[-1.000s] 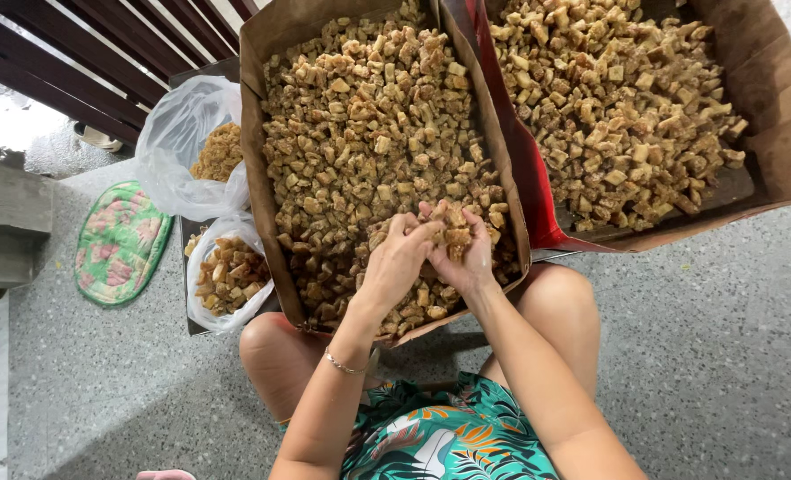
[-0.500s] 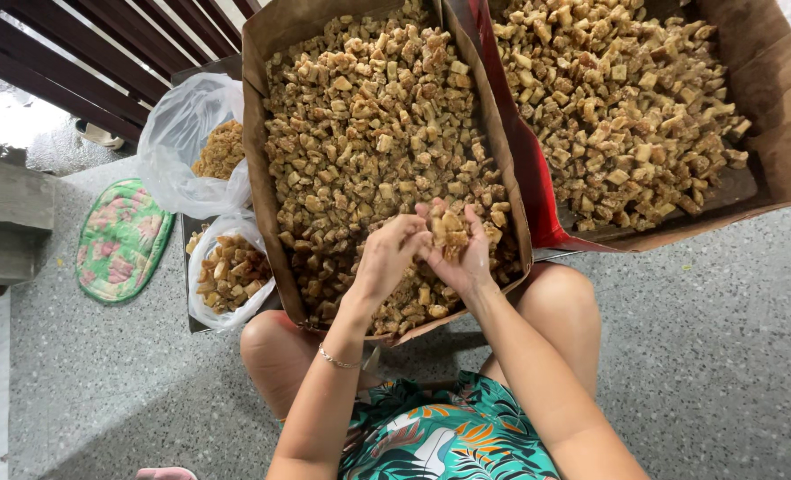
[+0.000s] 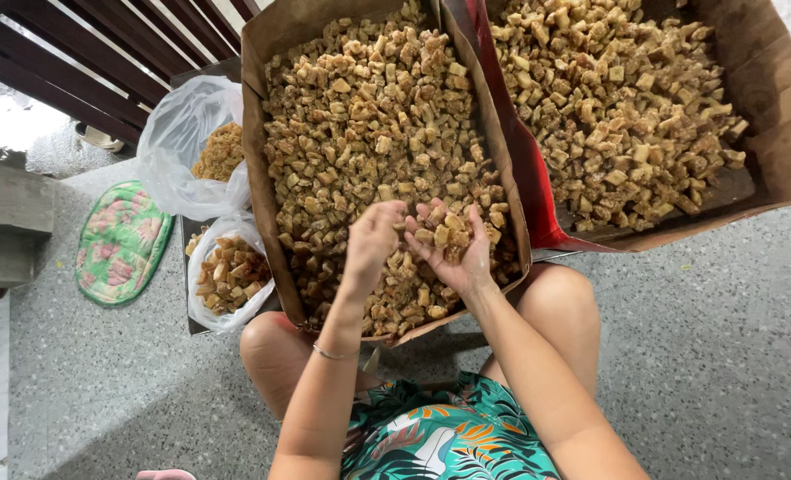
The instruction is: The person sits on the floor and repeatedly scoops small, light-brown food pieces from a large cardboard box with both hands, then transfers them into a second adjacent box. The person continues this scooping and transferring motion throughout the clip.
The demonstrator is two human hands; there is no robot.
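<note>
**Cupped right hand, picking left hand, both over the near end of the box**

You are sitting on the speckled floor (image 3: 733, 356) with your knees bent, and the near end of the long cardboard box (image 3: 255, 178) is resting across your thighs. Your right hand (image 3: 453, 244) is lying palm up, cupped and open, cradling a small heap of golden-brown fried pieces (image 3: 449, 233). Your left hand (image 3: 370, 240) is hanging just beside it, to its left, fingers curled downward and nearly touching the right fingertips; whether it is pinching a piece, you cannot tell from here. Both hands are hovering just above the loose pieces (image 3: 369, 116) filling the box, so the supply is lying directly beneath and ahead of you, with the box's long axis running straight away from your body. To your left, two clear plastic bags (image 3: 177, 147) are sitting on a dark tray, each holding some pieces, nearer your left hand. Farther off to the right, a second cardboard box (image 3: 769, 89) with a red inner flap is lying heaped with paler chunks
</note>
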